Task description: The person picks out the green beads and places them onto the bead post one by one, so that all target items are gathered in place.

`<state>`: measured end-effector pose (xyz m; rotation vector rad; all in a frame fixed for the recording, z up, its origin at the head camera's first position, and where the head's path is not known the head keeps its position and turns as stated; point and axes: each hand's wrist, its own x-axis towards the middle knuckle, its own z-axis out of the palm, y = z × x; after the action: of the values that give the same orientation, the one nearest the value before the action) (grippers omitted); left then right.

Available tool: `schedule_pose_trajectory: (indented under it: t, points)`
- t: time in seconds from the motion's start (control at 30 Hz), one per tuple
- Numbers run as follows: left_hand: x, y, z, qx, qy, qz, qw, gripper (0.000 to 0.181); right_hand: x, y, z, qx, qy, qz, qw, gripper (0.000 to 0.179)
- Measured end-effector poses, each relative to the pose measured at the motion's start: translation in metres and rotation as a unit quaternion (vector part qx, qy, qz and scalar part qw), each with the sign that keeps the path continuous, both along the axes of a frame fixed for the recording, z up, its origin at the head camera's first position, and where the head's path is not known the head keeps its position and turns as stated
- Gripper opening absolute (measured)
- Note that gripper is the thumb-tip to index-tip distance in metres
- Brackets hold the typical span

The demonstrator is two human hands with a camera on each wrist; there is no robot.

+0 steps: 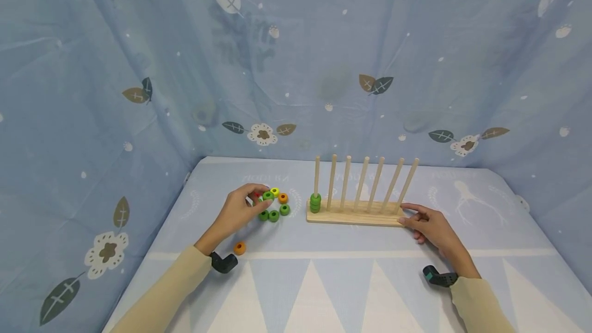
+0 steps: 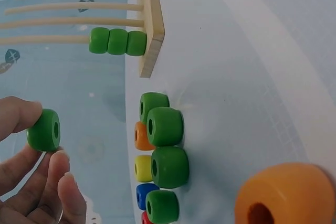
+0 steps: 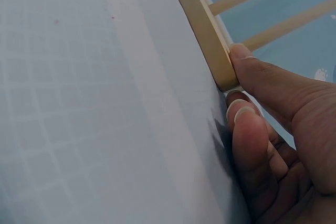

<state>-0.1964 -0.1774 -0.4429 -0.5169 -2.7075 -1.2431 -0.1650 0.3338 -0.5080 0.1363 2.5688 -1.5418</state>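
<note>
Between thumb and fingertips my left hand (image 1: 238, 207) pinches a green bead (image 2: 44, 130), held above a cluster of beads on the table. That cluster has several green beads (image 2: 169, 167), a yellow bead (image 1: 275, 191), an orange bead (image 1: 283, 198), a blue bead (image 2: 146, 196) and a red bead, mostly hidden. Several thin upright rods rise from a wooden peg stand (image 1: 356, 217). Three green beads (image 2: 117, 41) are stacked on its leftmost rod; the other rods are bare. My right hand (image 1: 432, 227) grips the right end of the stand's base, thumb against the wood.
A loose orange bead (image 1: 239, 248) lies nearer the front, by the left wrist. The table (image 1: 342, 271) wears a pale patterned cloth. Blue printed curtains (image 1: 305, 66) rise behind it and at the left.
</note>
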Motion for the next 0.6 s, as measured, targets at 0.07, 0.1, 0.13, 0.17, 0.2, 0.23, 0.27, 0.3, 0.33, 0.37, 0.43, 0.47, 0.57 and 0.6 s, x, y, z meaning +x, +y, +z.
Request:
schedule_pose_trajectory:
  t: [0.07,0.1,0.13,0.17,0.2,0.23,0.27,0.3,0.33,0.37,0.43,0.47,0.57,0.6]
  points:
    - [0.000,0.001,0.001,0.002,0.000,-0.003,1.0000,0.035,-0.001,0.000,0.000,0.003,-0.002,0.001,1.0000,0.070]
    - [-0.001,0.002,0.001,0.003,-0.001,-0.004,1.0000,0.035,-0.001,0.000,0.000,0.003,-0.004,-0.001,1.0000,0.070]
    - [-0.001,0.003,0.001,0.002,-0.002,-0.005,1.0000,0.034,0.000,0.000,0.000,0.002,-0.006,-0.003,1.0000,0.070]
    - [-0.001,0.003,0.001,0.002,-0.003,-0.005,1.0000,0.034,0.000,0.000,0.000,0.002,-0.006,-0.002,1.0000,0.070]
    - [-0.001,0.004,0.002,0.001,-0.002,-0.006,1.0000,0.034,0.000,0.000,0.000,0.003,-0.007,-0.001,1.0000,0.070]
    - [-0.002,0.004,0.002,0.000,0.000,-0.005,1.0000,0.034,0.001,0.000,0.000,0.003,-0.006,-0.001,1.0000,0.069]
    - [-0.002,0.005,0.002,0.001,0.001,-0.005,1.0000,0.033,0.001,-0.001,0.000,0.002,-0.006,-0.002,1.0000,0.069]
    - [-0.002,0.006,0.003,0.001,0.003,-0.006,1.0000,0.033,0.001,-0.001,0.000,0.002,-0.006,-0.005,1.0000,0.068]
    - [-0.003,0.006,0.003,0.001,0.005,-0.006,1.0000,0.033,0.001,-0.002,0.000,0.002,-0.005,-0.006,1.0000,0.067]
    - [-0.003,0.007,0.004,0.003,0.006,-0.007,1.0000,0.033,0.001,-0.002,0.000,0.003,-0.003,-0.005,1.0000,0.067]
    - [-0.004,0.008,0.004,0.005,0.008,-0.009,0.9999,0.032,0.001,-0.002,0.000,0.003,-0.001,-0.006,1.0000,0.066]
    - [-0.005,0.008,0.005,0.008,0.008,-0.010,0.9999,0.032,0.001,-0.003,0.000,0.004,-0.001,-0.008,1.0000,0.066]
    - [-0.006,0.010,0.006,0.012,0.009,-0.016,0.9998,0.031,0.001,-0.002,0.000,0.007,0.000,-0.007,1.0000,0.067]
    - [-0.006,0.011,0.007,0.012,0.010,-0.017,0.9997,0.031,0.001,-0.002,0.000,0.008,-0.001,-0.009,0.9999,0.067]
